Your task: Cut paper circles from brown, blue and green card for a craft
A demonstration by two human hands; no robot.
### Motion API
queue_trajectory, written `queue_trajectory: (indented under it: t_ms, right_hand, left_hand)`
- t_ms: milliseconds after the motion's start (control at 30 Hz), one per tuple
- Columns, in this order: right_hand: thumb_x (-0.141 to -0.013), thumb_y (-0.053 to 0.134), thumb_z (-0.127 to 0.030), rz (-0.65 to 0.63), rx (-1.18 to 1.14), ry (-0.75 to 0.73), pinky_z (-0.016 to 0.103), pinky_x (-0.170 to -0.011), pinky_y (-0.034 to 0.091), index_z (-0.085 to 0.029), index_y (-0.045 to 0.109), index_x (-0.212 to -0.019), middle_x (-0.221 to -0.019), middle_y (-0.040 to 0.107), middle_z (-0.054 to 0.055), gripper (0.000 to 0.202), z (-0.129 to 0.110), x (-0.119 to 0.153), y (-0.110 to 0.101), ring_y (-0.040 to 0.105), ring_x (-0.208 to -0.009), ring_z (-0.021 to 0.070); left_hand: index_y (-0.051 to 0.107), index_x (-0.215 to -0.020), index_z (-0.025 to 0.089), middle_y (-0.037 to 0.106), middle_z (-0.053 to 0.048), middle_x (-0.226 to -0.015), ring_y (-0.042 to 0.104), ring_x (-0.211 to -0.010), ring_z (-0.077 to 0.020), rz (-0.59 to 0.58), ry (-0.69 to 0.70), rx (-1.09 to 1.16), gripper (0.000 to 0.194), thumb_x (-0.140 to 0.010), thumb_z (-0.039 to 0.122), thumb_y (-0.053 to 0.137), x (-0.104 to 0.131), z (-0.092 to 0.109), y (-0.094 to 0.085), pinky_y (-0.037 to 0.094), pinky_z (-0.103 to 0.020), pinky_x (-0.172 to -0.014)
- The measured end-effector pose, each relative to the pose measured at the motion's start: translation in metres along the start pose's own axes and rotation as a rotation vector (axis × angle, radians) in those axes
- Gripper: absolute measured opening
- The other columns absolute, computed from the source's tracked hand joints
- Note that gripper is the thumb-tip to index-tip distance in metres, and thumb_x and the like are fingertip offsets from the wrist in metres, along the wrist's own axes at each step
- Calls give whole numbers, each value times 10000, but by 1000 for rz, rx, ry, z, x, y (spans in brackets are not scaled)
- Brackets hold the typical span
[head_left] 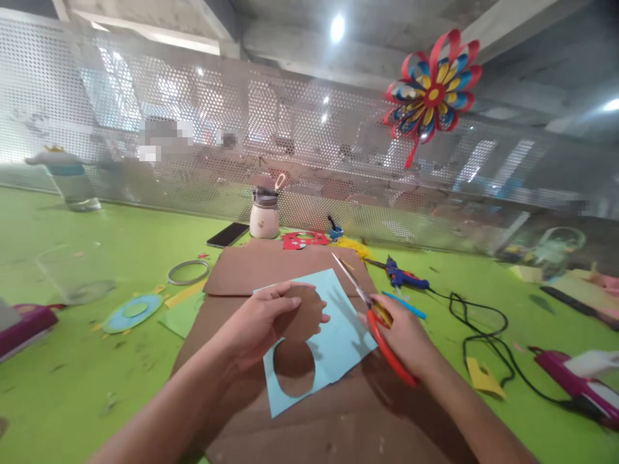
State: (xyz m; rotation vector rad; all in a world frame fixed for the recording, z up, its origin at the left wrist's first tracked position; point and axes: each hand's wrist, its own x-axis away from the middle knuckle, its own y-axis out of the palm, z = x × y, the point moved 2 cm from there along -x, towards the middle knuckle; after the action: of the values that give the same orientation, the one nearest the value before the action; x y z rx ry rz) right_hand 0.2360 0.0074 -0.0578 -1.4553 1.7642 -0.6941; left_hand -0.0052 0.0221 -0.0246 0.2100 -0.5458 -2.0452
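Observation:
A round brown cardboard piece is pinched in my left hand, its thumb on top and fingertips showing beyond the right edge. My right hand grips red-handled scissors, whose slightly parted blades point up and to the left. Beneath both hands lies a light blue sheet with a round hole near its lower left corner; brown cardboard shows through the hole. The sheet rests on a large folded cardboard piece.
Around the cardboard on the green table are a metal ring, a blue paper ring, a phone, a white bottle, a blue glue gun with a black cable and yellow scraps. A paper flower hangs above.

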Motion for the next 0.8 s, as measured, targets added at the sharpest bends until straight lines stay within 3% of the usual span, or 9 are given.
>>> queue_trajectory:
  t_ms: [133, 267, 467, 600, 700, 800]
  right_hand:
    - [-830, 540, -450, 45, 151, 83, 372, -817, 466, -132, 583, -1167, -1077, 618, 175, 465, 26, -17, 1, 615, -948, 294]
    - [-849, 545, -421, 59, 276, 139, 403, -837, 450, -138, 584, -1175, -1054, 615, 176, 433, 40, -26, 4, 601, -994, 309]
    - [-900, 562, -355, 16, 365, 163, 431, -836, 485, -159, 586, -1127, -1089, 623, 76, 301, 48, -29, 14, 607, -961, 222]
    - [-880, 594, -345, 14, 381, 117, 460, -884, 455, -157, 610, -1084, -1086, 634, 74, 279, 43, -24, 10, 593, -1010, 237]
    - [-866, 587, -293, 75, 331, 57, 481, -908, 415, -125, 630, -1068, -1085, 646, 141, 266, 29, -18, -1, 567, -1059, 283]
    - [-916, 479, -308, 55, 176, -99, 371, -801, 474, -116, 670, -1013, -951, 711, 143, 288, 0, -10, -7, 639, -908, 251]
  left_hand:
    - [517, -1207, 67, 664, -233, -1103, 654, -979, -365, 0, -25, 30, 368, -842, 93, 482, -3, -1, -3, 473, -551, -885]
    - [493, -1204, 96, 664, -210, -1123, 639, -1027, -360, -6, -2, 59, 458, -759, -12, 489, -4, 0, -3, 473, -547, -898]
    - [562, -960, 112, 699, -193, -1025, 666, -981, -287, 60, 50, -22, 183, -785, 117, 614, -6, 0, -5, 490, -388, -879]
    - [564, -789, 137, 712, -140, -912, 681, -850, -233, 79, 46, -66, 135, -767, 198, 682, -10, -4, -12, 506, -352, -803]
    - [561, -722, 150, 685, -56, -737, 654, -690, -174, 100, 59, -73, 181, -749, 245, 712, -12, -7, -16, 503, -294, -678]
    - [579, -686, 144, 607, 12, -596, 561, -541, -102, 115, 76, -90, 205, -728, 268, 737, -11, -9, -17, 436, -218, -540]
